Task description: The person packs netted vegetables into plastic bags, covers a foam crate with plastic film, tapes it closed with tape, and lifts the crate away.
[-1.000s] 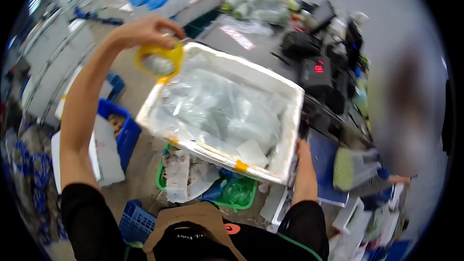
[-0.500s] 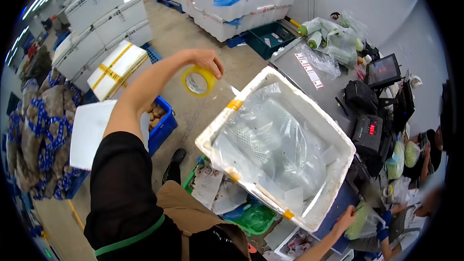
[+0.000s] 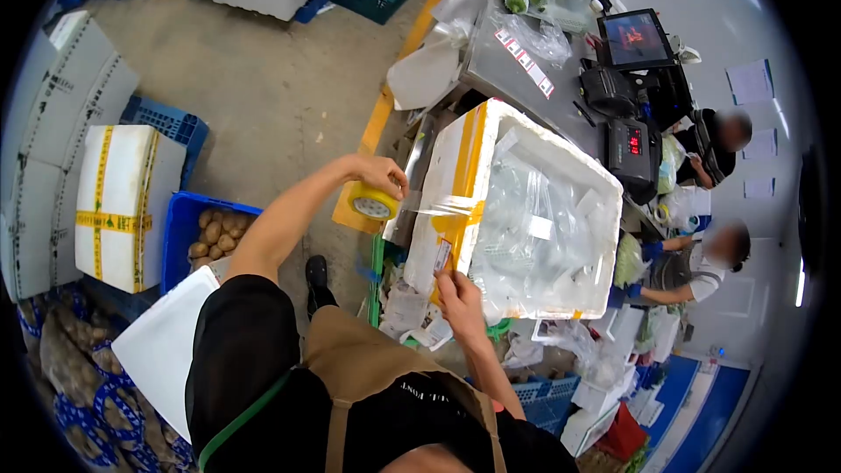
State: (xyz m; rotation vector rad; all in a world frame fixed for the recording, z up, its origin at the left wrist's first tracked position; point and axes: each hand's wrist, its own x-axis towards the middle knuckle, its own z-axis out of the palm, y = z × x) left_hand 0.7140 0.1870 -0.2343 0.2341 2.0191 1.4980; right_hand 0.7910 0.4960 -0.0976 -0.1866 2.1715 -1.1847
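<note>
My left hand is closed on a roll of yellow tape, and a clear strip stretches from the roll to the side of a white foam box. Yellow tape bands run along that side. My right hand has its fingers together at the box's near side, touching the lower end of a small white label; whether they pinch anything is hidden. Inside the open box lie clear plastic bags around pale netted items.
A scale and a screen stand on the grey counter. Potatoes fill a blue crate at left, near a taped foam box. Two other people are at the right.
My view has shifted, and the box's taped side now shows. My left hand has come lower with the tape roll. My right hand has moved from beyond the box to its near side.
</note>
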